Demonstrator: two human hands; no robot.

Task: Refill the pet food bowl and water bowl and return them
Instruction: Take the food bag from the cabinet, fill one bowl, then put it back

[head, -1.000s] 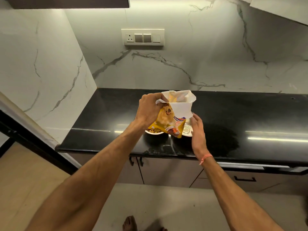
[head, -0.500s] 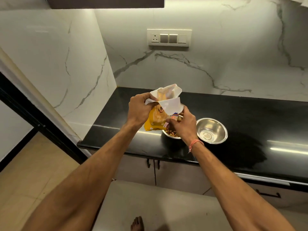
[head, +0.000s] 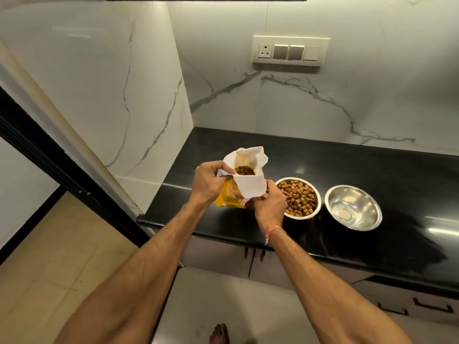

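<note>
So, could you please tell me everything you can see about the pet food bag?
The pet food bag is a small yellow pouch with a white inner lining, seemingly plastic. Its top is open and folded back, showing brown kibble inside. It is held roughly upright above the black counter, left of the filled food bowl. The left hand grips its rim; the right hand holds its lower side.

Your black counter (head: 372, 170): near its front edge, toward the left corner, a kibble-filled steel bowl (head: 301, 198) sits just beside an empty steel bowl (head: 353, 207).

Home kitchen; black countertop (head: 372, 170), cabinets (head: 223, 256)
</note>
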